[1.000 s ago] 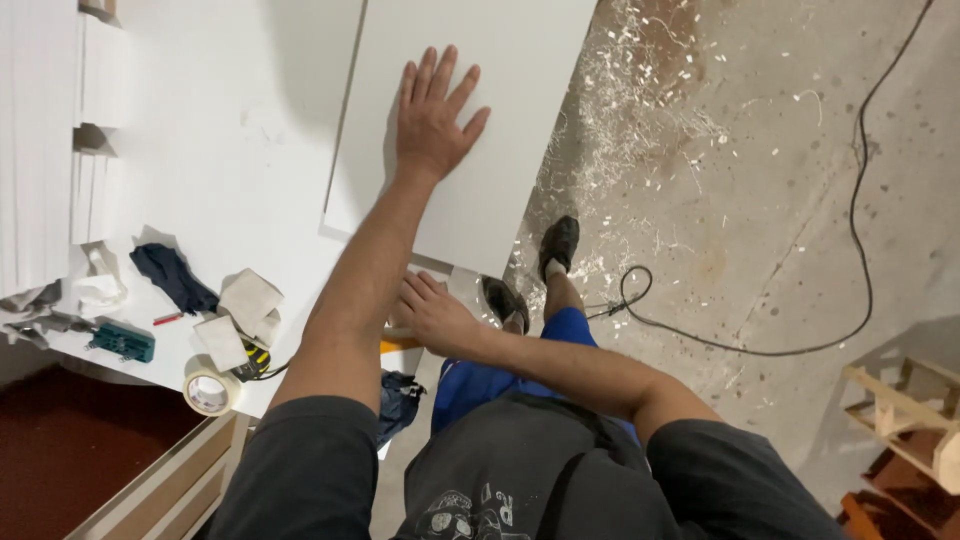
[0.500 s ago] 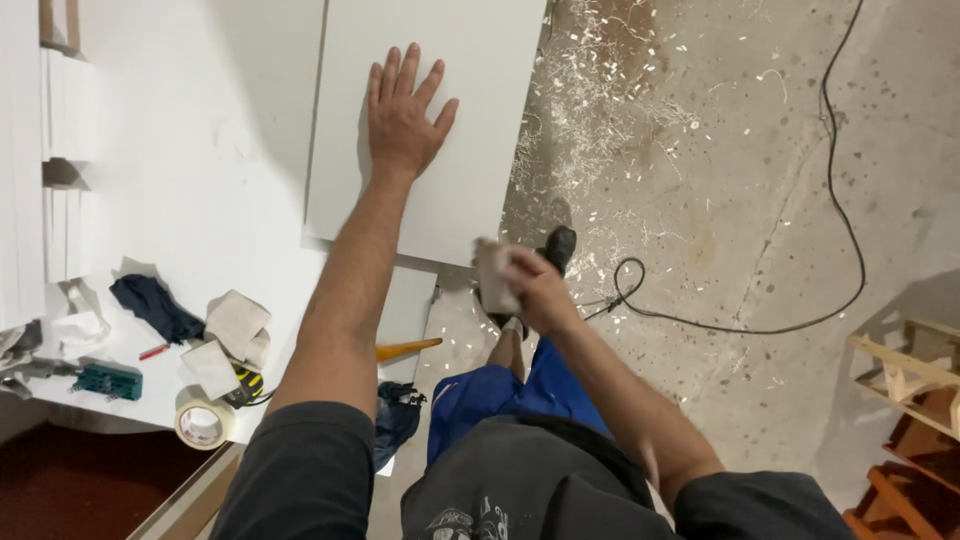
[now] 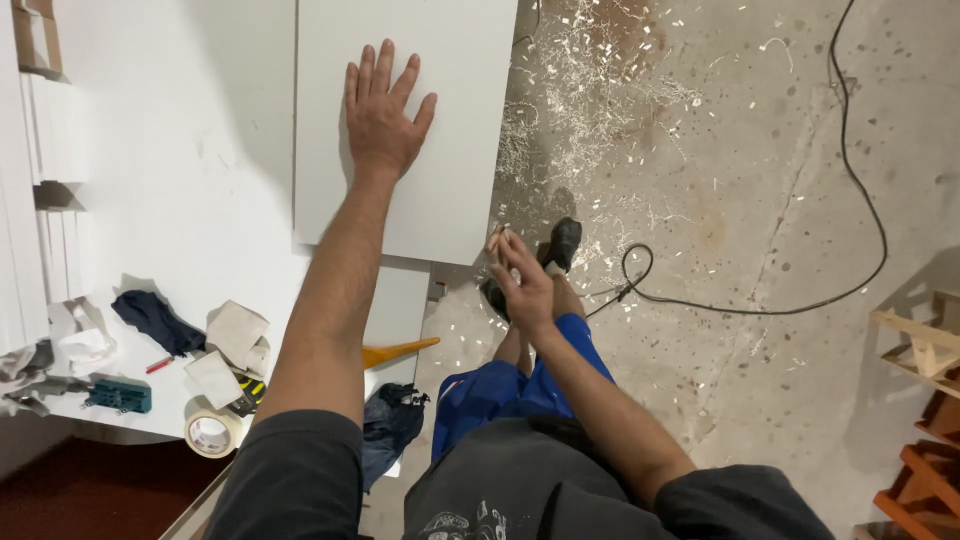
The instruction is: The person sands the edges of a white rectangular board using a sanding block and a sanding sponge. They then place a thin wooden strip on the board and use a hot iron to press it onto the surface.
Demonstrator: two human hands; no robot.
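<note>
So the white board (image 3: 405, 130) is lying flat on the white surface (image 3: 170, 150), with its right edge hanging out over the floor (image 3: 720, 200). The left hand (image 3: 383, 115) is pressed flat on top of the board, roughly at its middle, all 5 fingers spread out and not gripping anything. The right hand (image 3: 520, 285) is off the board completely, just past the board's lower right corner and over the floor. It's pinching something small and pale at the fingertips, but it's too blurry to tell what.

Below the board's lower left corner there's a clutter on the surface: a roll of tape (image 3: 212, 432), some folded white rags (image 3: 238, 335), a dark blue cloth (image 3: 152, 320) and a small teal block (image 3: 118, 396). An orange wedge-shaped tool (image 3: 398, 351) pokes out just beside the left forearm, below the board.

To the right of the board the floor is covered in wood shavings (image 3: 590, 100), and a black cable (image 3: 800, 295) loops across it. The person's black shoe (image 3: 562, 243) sits just right of the right hand.
</note>
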